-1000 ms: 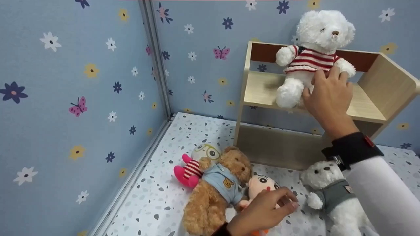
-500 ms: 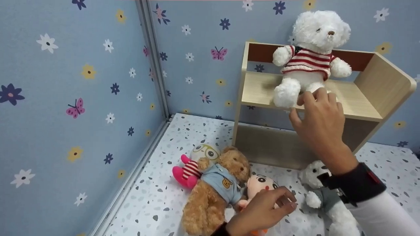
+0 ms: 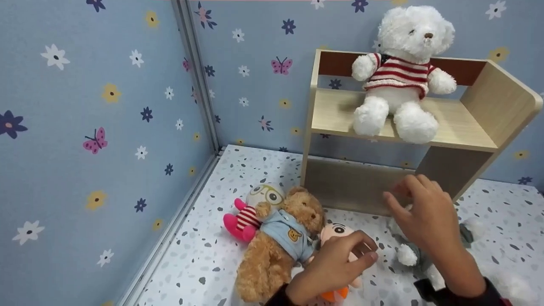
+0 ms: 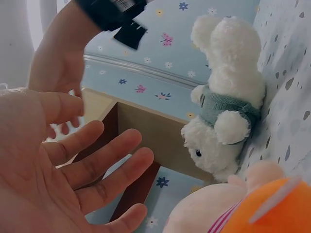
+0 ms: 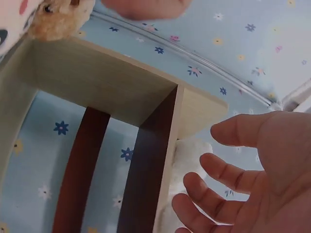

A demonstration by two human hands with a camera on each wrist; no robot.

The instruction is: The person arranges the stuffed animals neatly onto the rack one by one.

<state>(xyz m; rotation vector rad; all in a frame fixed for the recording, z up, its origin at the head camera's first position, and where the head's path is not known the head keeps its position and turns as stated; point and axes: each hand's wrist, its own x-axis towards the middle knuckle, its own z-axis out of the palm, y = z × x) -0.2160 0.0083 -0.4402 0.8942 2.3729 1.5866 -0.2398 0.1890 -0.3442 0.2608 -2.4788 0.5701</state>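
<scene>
Leftmost, at nine o'clock in the head view, stands a blue wall [image 3: 85, 170] printed with flowers and butterflies. Towards half past six a pink doll [image 3: 247, 217] with a striped body and drawn-on glasses lies on the speckled surface [image 3: 199, 244], partly covered by a brown bear [image 3: 278, 250]. That bear, in a pale blue top, lies at six o'clock, its head pointing towards one. At five o'clock the left hand [image 3: 333, 263] is poised in front of a peach-faced doll [image 3: 332, 231] with orange shorts; its fingers are spread and slightly bent, gripping nothing. Whether it touches the doll I cannot tell.

Up between two and three o'clock is a wooden shelf [image 3: 459, 125]. On its upper board sits a white bear [image 3: 399, 80] in a red-and-cream striped sweater, upright, both feet reaching over the front edge. At four o'clock the right hand [image 3: 427, 214] hangs below that board, thumb and fingers apart, holding nothing. It hides much of a grey-shirted bear [image 4: 231, 99], which lies on the speckled surface, its head towards eleven o'clock.
</scene>
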